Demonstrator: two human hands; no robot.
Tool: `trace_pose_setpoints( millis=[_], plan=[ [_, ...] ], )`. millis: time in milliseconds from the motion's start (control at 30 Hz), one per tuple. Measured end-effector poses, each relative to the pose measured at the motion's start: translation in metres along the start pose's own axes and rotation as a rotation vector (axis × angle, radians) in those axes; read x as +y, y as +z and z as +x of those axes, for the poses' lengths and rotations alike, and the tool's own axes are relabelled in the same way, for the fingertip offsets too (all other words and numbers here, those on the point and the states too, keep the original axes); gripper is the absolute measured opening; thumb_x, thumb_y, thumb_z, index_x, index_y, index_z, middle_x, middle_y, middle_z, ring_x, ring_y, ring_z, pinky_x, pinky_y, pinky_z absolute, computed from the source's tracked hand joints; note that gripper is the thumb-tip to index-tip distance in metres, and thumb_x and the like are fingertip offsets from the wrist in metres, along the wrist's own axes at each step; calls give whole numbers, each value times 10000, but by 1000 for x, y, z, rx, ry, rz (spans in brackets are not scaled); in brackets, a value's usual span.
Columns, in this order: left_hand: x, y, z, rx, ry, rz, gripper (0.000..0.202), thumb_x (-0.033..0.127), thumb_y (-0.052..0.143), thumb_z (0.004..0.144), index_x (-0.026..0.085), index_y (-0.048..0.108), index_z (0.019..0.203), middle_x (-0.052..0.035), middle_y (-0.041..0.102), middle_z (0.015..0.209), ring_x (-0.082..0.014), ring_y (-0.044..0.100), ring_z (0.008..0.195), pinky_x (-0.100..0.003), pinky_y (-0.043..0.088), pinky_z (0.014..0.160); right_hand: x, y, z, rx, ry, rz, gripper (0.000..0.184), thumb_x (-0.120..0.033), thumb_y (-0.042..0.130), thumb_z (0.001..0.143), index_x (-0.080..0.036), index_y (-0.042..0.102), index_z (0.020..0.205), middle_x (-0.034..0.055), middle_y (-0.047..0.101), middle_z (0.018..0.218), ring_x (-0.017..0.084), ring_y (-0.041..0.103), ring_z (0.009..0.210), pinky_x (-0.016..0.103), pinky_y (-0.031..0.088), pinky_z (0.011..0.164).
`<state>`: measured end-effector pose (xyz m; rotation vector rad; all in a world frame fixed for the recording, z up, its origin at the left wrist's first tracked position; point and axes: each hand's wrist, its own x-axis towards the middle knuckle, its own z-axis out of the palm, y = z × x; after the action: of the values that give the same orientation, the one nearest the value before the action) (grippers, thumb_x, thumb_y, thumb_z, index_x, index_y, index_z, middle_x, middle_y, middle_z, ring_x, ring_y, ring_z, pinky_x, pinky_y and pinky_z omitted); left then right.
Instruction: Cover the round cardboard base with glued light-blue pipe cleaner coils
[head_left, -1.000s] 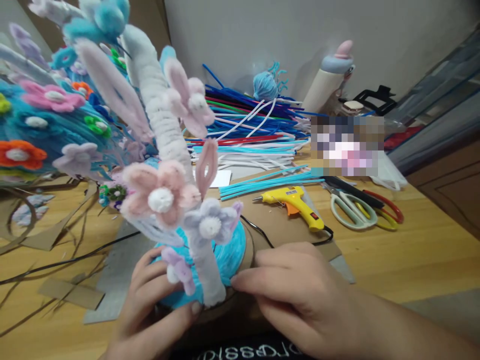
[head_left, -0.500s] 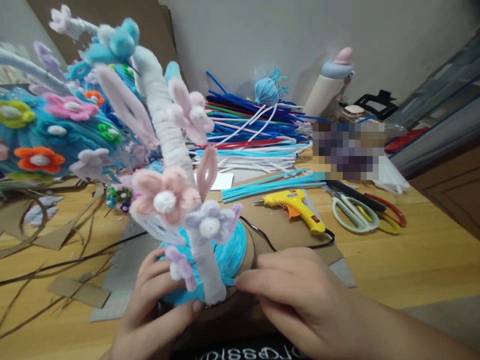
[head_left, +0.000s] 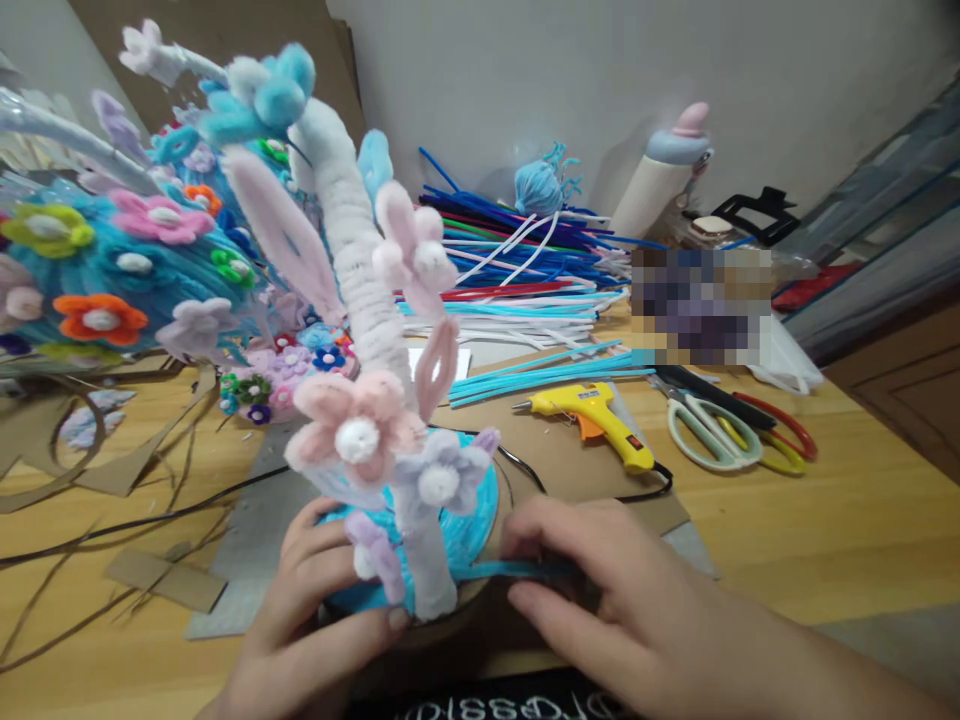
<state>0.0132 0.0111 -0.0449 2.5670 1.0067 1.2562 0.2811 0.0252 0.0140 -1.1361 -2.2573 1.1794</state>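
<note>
My left hand [head_left: 319, 590] is closed round the left side of a round cardboard base [head_left: 480, 600] with its top covered in blue pipe cleaner [head_left: 472, 500]. Its thumb presses at the front edge. From the base rises a white wrapped stem [head_left: 367, 310], curving left at its top. The stem bears a peach fuzzy flower [head_left: 356, 438], a lilac flower [head_left: 441, 480] and a blue fuzzy shape [head_left: 274, 90]. To the right, my right hand [head_left: 600, 590] has a blue pipe cleaner strand [head_left: 491, 569] running from the base into its curled fingers. Thumb and forefinger tips are apart.
A yellow glue gun [head_left: 592, 415] lies on cardboard behind my right hand, its black cord [head_left: 645, 492] trailing. Scissors [head_left: 712, 435] lie farther right. Blue pipe cleaners [head_left: 540, 375] and a large coloured pile [head_left: 517, 250] are behind. A flower-covered blue ball [head_left: 135, 265] stands left.
My right hand has slid right along the blue strand, leaving a longer length visible from the base. The stem and flowers appear slightly lower and farther right. My left hand keeps its hold.
</note>
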Motion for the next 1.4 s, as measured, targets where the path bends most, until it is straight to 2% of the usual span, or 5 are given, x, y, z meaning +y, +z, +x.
trace_pose_setpoints(
  millis=[167,433,733,1000,1400],
  plan=[
    [1,1,-4,109,-132,-183,333,-39,523,748,257,544,898,22,690,979,-169,651,990,-531,414,1081,24,-1,12,213,327,374,171,-381,410,977,-244,429,876,-33,561,790,132,564,683,293,471,656],
    [-4,-7,-5,39,-76,-255,421,-68,474,711,226,545,1004,-36,654,1068,-188,609,1074,-515,381,1114,26,16,41,119,517,1292,215,-330,599,890,-219,422,837,0,669,789,148,698,723,289,551,670],
    [-3,-11,6,-24,-90,-314,336,53,497,829,276,527,1078,-37,662,1046,-191,627,1006,-543,331,1126,22,23,27,248,506,1431,173,-191,634,842,-175,517,969,6,647,820,144,671,709,297,581,614],
    [1,15,9,-29,-601,-338,741,230,642,784,307,276,1424,-87,245,1527,-325,203,1433,-599,164,1160,7,31,13,673,353,1392,365,-194,750,765,-251,477,1000,1,675,1012,194,691,895,362,601,737],
    [-4,30,-3,111,-922,-444,374,479,581,856,207,566,1112,-97,637,1157,-271,575,1154,-456,433,1026,7,82,21,663,381,1470,458,-231,805,720,-251,422,972,36,633,1144,258,636,1096,440,565,881]
  ],
)
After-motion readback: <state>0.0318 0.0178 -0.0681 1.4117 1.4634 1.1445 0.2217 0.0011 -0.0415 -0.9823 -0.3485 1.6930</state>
